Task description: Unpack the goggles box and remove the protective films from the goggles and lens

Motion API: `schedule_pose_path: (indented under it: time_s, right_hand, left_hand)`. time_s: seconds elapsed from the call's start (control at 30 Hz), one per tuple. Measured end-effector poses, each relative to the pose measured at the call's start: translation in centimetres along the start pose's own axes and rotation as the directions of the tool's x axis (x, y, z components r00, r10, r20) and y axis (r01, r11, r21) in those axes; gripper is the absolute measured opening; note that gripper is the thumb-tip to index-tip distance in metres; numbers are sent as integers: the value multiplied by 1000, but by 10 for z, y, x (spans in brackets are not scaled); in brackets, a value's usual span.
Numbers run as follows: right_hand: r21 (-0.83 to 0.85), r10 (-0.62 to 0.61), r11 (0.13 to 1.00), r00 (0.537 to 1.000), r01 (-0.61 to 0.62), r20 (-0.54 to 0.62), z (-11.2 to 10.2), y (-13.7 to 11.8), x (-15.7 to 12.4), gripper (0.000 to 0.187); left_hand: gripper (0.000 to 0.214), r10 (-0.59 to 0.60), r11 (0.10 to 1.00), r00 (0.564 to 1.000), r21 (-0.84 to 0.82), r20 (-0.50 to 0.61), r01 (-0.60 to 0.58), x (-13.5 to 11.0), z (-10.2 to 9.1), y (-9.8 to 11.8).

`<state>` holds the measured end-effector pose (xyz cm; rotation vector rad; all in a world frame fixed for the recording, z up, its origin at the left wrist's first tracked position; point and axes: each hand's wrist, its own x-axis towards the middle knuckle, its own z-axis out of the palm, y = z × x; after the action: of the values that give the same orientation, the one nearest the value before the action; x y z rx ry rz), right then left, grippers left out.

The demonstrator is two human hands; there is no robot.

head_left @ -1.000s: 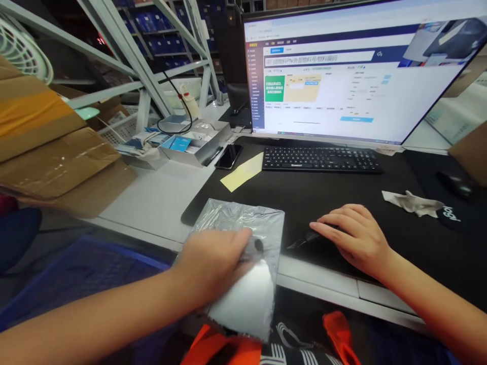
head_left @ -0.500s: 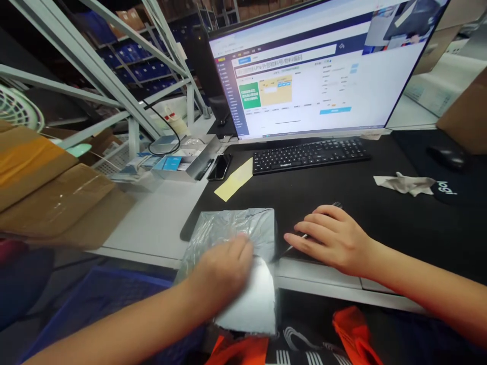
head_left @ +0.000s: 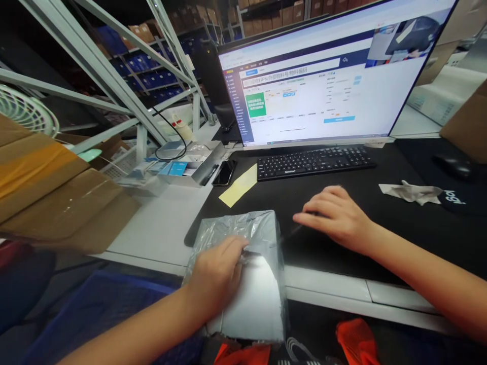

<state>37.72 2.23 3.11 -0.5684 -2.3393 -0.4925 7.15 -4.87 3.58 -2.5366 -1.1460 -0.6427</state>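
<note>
A flat package in grey, shiny plastic wrap [head_left: 262, 228] lies over the front edge of the desk, tilted toward me. Its wrap is parted, and a smooth white surface [head_left: 258, 299] shows through. My left hand [head_left: 216, 274] lies across the package, its fingers closed on the edge of the plastic wrap. To the right, my right hand [head_left: 338, 220] is held above the black desk mat [head_left: 327, 195], fingers curled round a slim, dark knife-like tool [head_left: 314, 213]. Most of that tool is hidden by the fingers, and its tip is blurred.
A keyboard [head_left: 315, 162] and monitor [head_left: 304, 96] stand behind the package. A yellow paper slip [head_left: 239, 185], a phone [head_left: 224, 173] and an open tray [head_left: 205, 162] lie left. Crumpled paper [head_left: 413, 192] and a mouse [head_left: 454, 166] are right. A cardboard box [head_left: 57, 197] stands far left.
My right hand has moved slightly up and away from the package, tool still in its fingers. The left hand stays on the wrap, now less blurred. The whole view has shifted a little.
</note>
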Motion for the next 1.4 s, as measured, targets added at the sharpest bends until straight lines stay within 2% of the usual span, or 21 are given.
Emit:
schedule_pose_path:
  time_s: [0.1,0.17,0.23,0.3,0.4,0.47,0.53,0.6,0.63,0.73,0.77,0.87,0.93,1.1,1.2,1.3,1.4]
  right_hand:
    - [53,-161,986,985,158,68,2,-9,9,23]
    - [-26,-189,981,979,191,75,8,0,12,23]
    - [-151,-119,981,992,124,43,15,19,9,24]
    - [-223,-2,975,1000,0,-7,21,35,2,26]
    - [-103,82,991,996,-86,-41,22,40,-4,28]
    - [-9,53,999,998,-53,-39,20,33,-5,26]
    - [10,27,1000,999,-26,-39,18,26,-3,26]
    - [9,44,999,998,-43,-38,17,24,-3,28]
    - [16,56,998,998,-55,-39,16,24,-3,29]
    - [31,50,998,998,-48,-35,13,28,-6,28]
    - [29,37,999,999,-36,-30,12,28,-8,27]
    - [32,11,999,1000,-12,7,10,27,-10,24]
    - [45,3,999,999,-4,33,10,24,-9,21]
    - [89,-12,996,999,7,52,14,10,-3,21]
    - [77,-54,996,997,50,58,15,-1,4,21]
    - [-36,-144,988,985,148,92,16,2,12,19]
    - [-227,-185,951,975,210,127,20,28,19,21]
  left_hand:
    - [36,25,999,1000,-31,-4,-25,1,1,0]
    - [36,43,999,999,-30,-11,-43,0,2,0]
    - [35,45,999,999,-26,-23,-46,-2,2,1]
    - [34,52,998,998,-35,-44,-54,-7,2,1]
    - [33,87,995,995,-51,-50,-89,-10,3,2]
    - [26,83,995,996,-57,-20,-84,-6,4,0]
    - [16,47,998,998,-51,40,-45,5,4,-2]
    - [18,37,999,993,-2,112,-37,21,3,-2]
    - [22,61,997,987,45,148,-69,28,3,-1]
    - [35,210,946,954,204,213,-253,45,5,9]
    - [38,227,922,946,261,233,-286,47,7,13]
    - [36,171,875,947,401,270,-272,48,15,23]
    - [32,168,858,952,438,258,-270,43,19,24]
    - [26,323,855,941,395,103,-337,31,20,11]
    - [27,346,860,934,368,89,-353,28,17,7]
    - [24,363,855,927,363,92,-371,29,18,7]
    - [21,337,878,940,340,59,-336,30,19,8]
